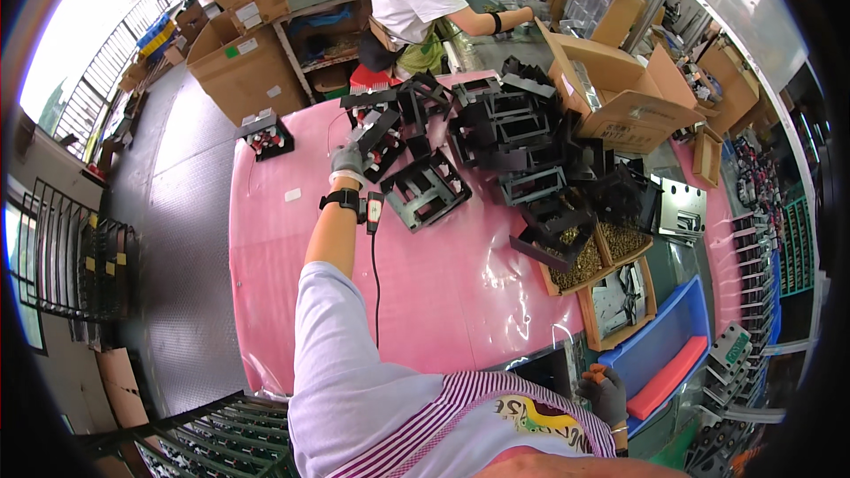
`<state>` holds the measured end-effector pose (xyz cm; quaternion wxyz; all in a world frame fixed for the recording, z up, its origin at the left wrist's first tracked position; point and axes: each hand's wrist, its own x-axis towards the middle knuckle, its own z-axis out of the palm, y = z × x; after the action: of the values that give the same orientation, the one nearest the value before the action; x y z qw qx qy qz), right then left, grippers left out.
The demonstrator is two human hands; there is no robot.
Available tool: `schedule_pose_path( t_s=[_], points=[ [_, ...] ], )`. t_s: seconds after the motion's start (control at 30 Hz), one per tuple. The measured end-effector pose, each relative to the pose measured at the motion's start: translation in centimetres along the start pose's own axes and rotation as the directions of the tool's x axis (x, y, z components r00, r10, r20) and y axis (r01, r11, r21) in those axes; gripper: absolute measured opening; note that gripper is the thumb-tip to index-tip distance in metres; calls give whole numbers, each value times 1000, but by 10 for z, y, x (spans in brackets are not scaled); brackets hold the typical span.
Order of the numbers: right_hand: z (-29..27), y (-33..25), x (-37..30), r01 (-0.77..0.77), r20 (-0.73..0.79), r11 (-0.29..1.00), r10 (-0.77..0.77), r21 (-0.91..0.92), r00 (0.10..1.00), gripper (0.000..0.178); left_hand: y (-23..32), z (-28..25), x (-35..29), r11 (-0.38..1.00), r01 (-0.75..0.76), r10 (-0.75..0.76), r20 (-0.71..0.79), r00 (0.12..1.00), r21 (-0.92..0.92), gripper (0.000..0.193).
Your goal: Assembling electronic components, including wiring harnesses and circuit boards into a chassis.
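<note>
My left hand (349,161), in a light grey glove, reaches to the far side of the pink-covered table and grips a black metal bracket assembly (382,134) with red and white parts on it. Just right of it lies an open black metal frame (427,190). A small device with a cable (374,212) hangs at my left wrist beside a dark band. Low on the right, my right hand (604,395), in a dark grey glove with orange fingertips, is held by the blue bin (660,350). Its fingers are curled; what they hold, if anything, is hidden.
Black metal frames (509,124) are heaped at the table's far right. Trays of small brass-coloured parts (580,270) and an open carton (620,97) stand beside them. Another assembly (266,137) sits at the far left corner. A co-worker (416,0) works beyond the table.
</note>
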<state>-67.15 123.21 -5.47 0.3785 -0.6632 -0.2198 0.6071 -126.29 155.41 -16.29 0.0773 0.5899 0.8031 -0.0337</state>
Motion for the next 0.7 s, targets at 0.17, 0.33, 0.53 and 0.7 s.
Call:
schedule_pose_path(
  t_s=[0.17, 0.33, 0.53, 0.7],
  points=[
    [16, -10, 10, -40, -28, 998, 39, -40, 999, 25, -23, 12, 38, 987, -36, 52, -97, 994, 155, 41],
    [25, -12, 15, -97, -66, 993, 92, -73, 994, 26, -58, 1, 72, 944, -239, 275, -141, 951, 228, 29],
    [48, -23, 19, -151, -109, 978, 136, -144, 985, 23, -41, -21, 105, 401, 345, -437, 154, 886, -848, 28],
    [49, -18, 29, -171, -137, 975, 151, -143, 979, 23, -63, 14, 158, 781, 229, -275, 10, 961, -582, 46]
  ],
)
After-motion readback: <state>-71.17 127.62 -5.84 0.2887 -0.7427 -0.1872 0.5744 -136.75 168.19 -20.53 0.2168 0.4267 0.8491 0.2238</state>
